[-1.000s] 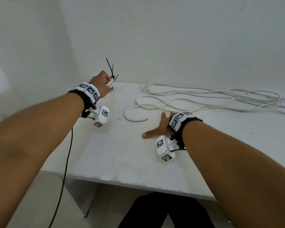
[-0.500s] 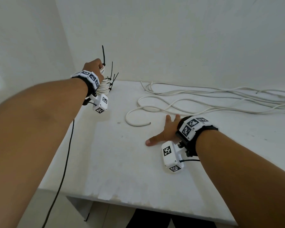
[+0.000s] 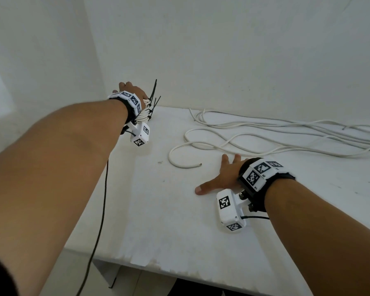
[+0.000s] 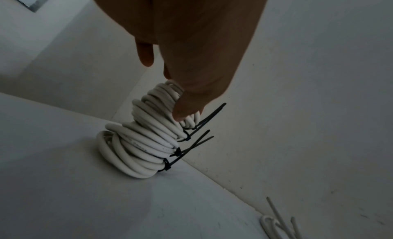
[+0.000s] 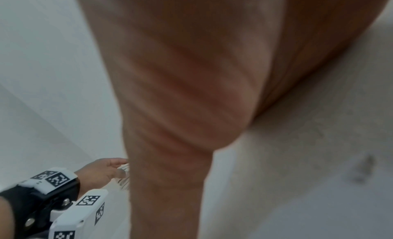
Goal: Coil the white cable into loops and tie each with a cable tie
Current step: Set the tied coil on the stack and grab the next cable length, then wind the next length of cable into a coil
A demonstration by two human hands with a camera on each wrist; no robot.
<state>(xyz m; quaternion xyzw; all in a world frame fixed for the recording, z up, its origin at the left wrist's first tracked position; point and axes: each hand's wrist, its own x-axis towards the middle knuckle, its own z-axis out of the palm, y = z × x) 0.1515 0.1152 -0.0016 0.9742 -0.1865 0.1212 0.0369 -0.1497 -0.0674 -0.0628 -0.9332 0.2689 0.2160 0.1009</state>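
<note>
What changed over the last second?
Left hand lifted a little at the table's far-left corner, so the stack of tied coils now shows under it; thumb touches the top coil. Right hand stayed flat on the table; loose white cable unmoved.

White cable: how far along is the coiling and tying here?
Done: several tied coils stand stacked on the table, far left corner, black cable ties sticking out. In hand: the left hand touches the top coil with its thumb; the right hand lies flat, empty. Left: a long loose cable lies uncoiled.
</note>
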